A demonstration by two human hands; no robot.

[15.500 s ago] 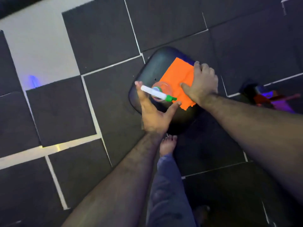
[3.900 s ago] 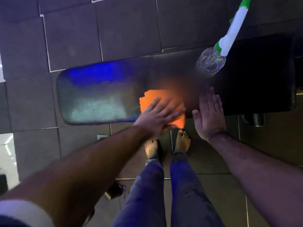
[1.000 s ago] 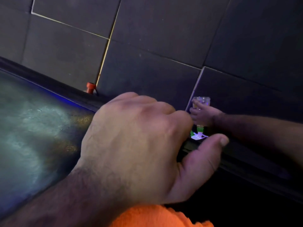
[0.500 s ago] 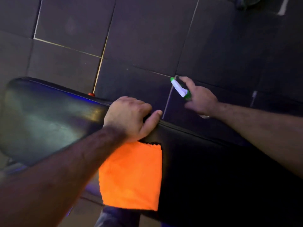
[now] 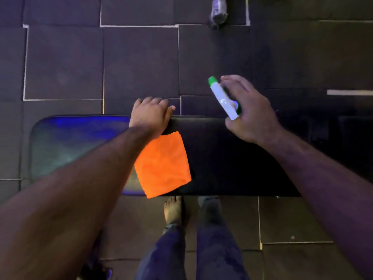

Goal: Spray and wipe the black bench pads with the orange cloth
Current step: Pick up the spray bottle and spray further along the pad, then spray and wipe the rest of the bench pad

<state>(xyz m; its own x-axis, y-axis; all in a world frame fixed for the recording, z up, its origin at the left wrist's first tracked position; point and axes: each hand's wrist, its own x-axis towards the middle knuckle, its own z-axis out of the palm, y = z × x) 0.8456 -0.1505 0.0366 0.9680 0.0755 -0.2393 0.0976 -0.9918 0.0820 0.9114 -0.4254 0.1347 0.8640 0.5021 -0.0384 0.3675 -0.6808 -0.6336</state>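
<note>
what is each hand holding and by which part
Right hand holds the spray bottle by its head. Left hand grips the bench pad's far edge.

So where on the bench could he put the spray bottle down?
The bench pad is bare between the orange cloth and its dark right end. Its left end is bare too. The middle is crowded: left hand, cloth.

Dark square rubber floor tiles with pale seams cover the ground; a dark wrapped bundle, too blurred to identify, lies at twelve o'clock; a pale strip marks the floor at three o'clock; bare feet stand at six o'clock.
</note>
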